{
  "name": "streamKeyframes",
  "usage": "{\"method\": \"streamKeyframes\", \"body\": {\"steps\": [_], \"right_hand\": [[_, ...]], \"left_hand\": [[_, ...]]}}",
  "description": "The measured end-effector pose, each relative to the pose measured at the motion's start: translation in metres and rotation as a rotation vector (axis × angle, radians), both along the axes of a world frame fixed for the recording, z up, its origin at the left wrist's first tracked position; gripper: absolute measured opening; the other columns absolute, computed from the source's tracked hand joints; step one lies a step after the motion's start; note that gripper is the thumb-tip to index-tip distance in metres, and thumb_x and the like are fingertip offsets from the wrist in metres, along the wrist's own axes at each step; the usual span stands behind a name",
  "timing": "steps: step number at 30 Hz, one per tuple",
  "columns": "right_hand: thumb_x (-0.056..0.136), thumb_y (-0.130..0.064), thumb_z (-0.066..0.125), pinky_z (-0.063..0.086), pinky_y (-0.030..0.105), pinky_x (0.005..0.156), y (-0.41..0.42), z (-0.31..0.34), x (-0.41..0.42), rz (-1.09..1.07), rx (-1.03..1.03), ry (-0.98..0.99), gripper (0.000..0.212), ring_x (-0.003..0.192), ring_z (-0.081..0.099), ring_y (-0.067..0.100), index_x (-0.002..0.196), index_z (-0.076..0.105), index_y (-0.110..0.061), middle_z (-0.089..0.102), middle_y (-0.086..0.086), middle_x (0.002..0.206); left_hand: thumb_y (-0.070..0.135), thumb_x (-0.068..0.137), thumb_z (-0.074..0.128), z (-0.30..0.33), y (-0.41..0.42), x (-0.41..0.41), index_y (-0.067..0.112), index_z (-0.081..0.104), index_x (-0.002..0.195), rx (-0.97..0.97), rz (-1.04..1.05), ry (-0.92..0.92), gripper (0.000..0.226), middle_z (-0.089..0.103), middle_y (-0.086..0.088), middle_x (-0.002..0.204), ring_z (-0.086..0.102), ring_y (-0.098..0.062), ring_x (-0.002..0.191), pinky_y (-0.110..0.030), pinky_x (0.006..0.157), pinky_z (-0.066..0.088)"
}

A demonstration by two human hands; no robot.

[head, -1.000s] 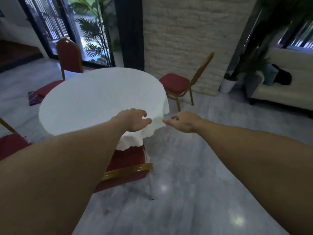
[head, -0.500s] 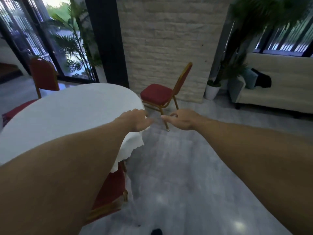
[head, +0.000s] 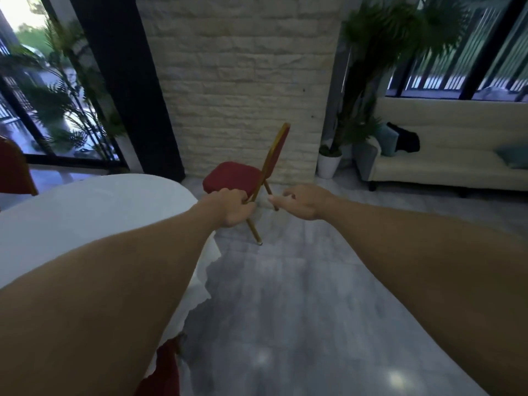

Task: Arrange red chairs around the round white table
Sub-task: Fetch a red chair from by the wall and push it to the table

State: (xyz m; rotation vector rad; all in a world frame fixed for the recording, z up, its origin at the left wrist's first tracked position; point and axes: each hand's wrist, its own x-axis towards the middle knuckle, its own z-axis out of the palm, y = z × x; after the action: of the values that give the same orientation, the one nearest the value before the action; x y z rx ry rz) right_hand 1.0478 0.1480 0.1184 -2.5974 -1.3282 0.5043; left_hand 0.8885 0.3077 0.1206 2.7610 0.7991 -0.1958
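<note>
Beyond table [head: 85,212]: red chair [head: 234,177]; both hands [head: 233,207] empty, outstretched.

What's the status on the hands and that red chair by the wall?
Left hand curled, right hand open, both empty. Red gold-framed chair stands apart from round white table. Grey floor between looks clear.

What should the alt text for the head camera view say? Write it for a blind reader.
Two bare arms reach forward toward a red chair standing by a pale brick wall; the left hand and right hand are empty. A round white table sits left, a cream sofa right.
</note>
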Motion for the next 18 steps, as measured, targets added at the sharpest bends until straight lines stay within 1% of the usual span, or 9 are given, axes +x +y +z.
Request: {"method": "streamKeyframes", "body": {"steps": [1, 3, 5, 6, 8, 10, 12, 14, 18], "right_hand": [[0.085, -0.095, 0.026, 0.040, 0.045, 0.111, 0.003, 0.000, 0.012, 0.001, 0.004, -0.005, 0.110, 0.142, 0.048, 0.032, 0.157, 0.046, -0.015, 0.047, 0.010, 0.162], [0.085, -0.095, 0.026, 0.044, 0.044, 0.102, 0.009, -0.001, 0.040, -0.001, 0.018, -0.030, 0.107, 0.132, 0.055, 0.032, 0.149, 0.055, -0.015, 0.055, 0.012, 0.153], [0.086, -0.094, 0.027, 0.042, 0.041, 0.095, 0.013, -0.002, 0.066, 0.011, 0.021, -0.017, 0.104, 0.130, 0.056, 0.032, 0.149, 0.056, -0.017, 0.058, 0.012, 0.151], [0.086, -0.094, 0.028, 0.041, 0.041, 0.097, 0.014, -0.002, 0.079, 0.018, 0.022, -0.003, 0.103, 0.134, 0.054, 0.032, 0.152, 0.054, -0.018, 0.058, 0.011, 0.151], [0.085, -0.095, 0.028, 0.040, 0.042, 0.107, 0.016, -0.001, 0.111, 0.029, 0.028, 0.006, 0.105, 0.139, 0.052, 0.030, 0.152, 0.054, -0.018, 0.057, 0.008, 0.153], [0.084, -0.095, 0.028, 0.038, 0.047, 0.116, 0.018, 0.000, 0.136, 0.055, 0.032, 0.003, 0.106, 0.142, 0.049, 0.028, 0.151, 0.056, -0.018, 0.050, 0.004, 0.160], [0.085, -0.095, 0.027, 0.039, 0.050, 0.117, 0.019, 0.004, 0.175, 0.071, 0.039, -0.006, 0.105, 0.143, 0.048, 0.030, 0.156, 0.049, -0.022, 0.047, 0.006, 0.162], [0.084, -0.096, 0.026, 0.039, 0.050, 0.116, 0.021, 0.005, 0.208, 0.081, 0.025, -0.019, 0.105, 0.142, 0.047, 0.031, 0.156, 0.049, -0.023, 0.049, 0.008, 0.161], [0.084, -0.097, 0.025, 0.038, 0.046, 0.114, 0.032, 0.005, 0.271, 0.092, -0.007, -0.022, 0.110, 0.146, 0.043, 0.033, 0.160, 0.043, -0.019, 0.043, 0.009, 0.165]], "left_hand": [[0.069, 0.085, 0.028, -0.001, 0.004, 0.013, 0.023, 0.054, 0.139, 0.009, 0.002, 0.001, 0.075, 0.058, -0.011, 0.141, 0.055, -0.035, 0.123, -0.049, 0.101, 0.045], [0.071, 0.086, 0.029, -0.003, 0.010, 0.041, 0.024, 0.048, 0.147, 0.040, 0.005, 0.003, 0.079, 0.054, -0.012, 0.148, 0.052, -0.036, 0.131, -0.049, 0.105, 0.043], [0.072, 0.086, 0.029, -0.005, 0.013, 0.066, 0.025, 0.045, 0.149, 0.042, 0.019, -0.009, 0.081, 0.054, -0.012, 0.149, 0.051, -0.036, 0.132, -0.049, 0.105, 0.043], [0.074, 0.084, 0.029, -0.006, 0.014, 0.080, 0.025, 0.046, 0.148, 0.035, 0.033, -0.023, 0.082, 0.056, -0.011, 0.147, 0.053, -0.036, 0.131, -0.049, 0.104, 0.043], [0.077, 0.081, 0.028, -0.006, 0.014, 0.110, 0.025, 0.047, 0.146, 0.012, 0.059, -0.059, 0.086, 0.059, -0.011, 0.142, 0.055, -0.035, 0.127, -0.048, 0.102, 0.045], [0.080, 0.077, 0.027, -0.006, 0.017, 0.135, 0.024, 0.045, 0.148, -0.011, 0.072, -0.060, 0.093, 0.059, -0.010, 0.142, 0.054, -0.035, 0.128, -0.048, 0.104, 0.044], [0.082, 0.077, 0.027, -0.007, 0.018, 0.171, 0.024, 0.039, 0.153, -0.010, 0.095, -0.029, 0.096, 0.055, -0.010, 0.147, 0.051, -0.034, 0.132, -0.048, 0.107, 0.042], [0.082, 0.080, 0.027, -0.005, 0.023, 0.200, 0.023, 0.035, 0.155, -0.007, 0.119, -0.003, 0.096, 0.050, -0.009, 0.152, 0.048, -0.033, 0.136, -0.048, 0.110, 0.040], [0.083, 0.080, 0.024, -0.004, 0.028, 0.256, 0.025, 0.039, 0.153, 0.016, 0.147, -0.006, 0.094, 0.051, -0.008, 0.151, 0.049, -0.033, 0.134, -0.049, 0.107, 0.042]]}}
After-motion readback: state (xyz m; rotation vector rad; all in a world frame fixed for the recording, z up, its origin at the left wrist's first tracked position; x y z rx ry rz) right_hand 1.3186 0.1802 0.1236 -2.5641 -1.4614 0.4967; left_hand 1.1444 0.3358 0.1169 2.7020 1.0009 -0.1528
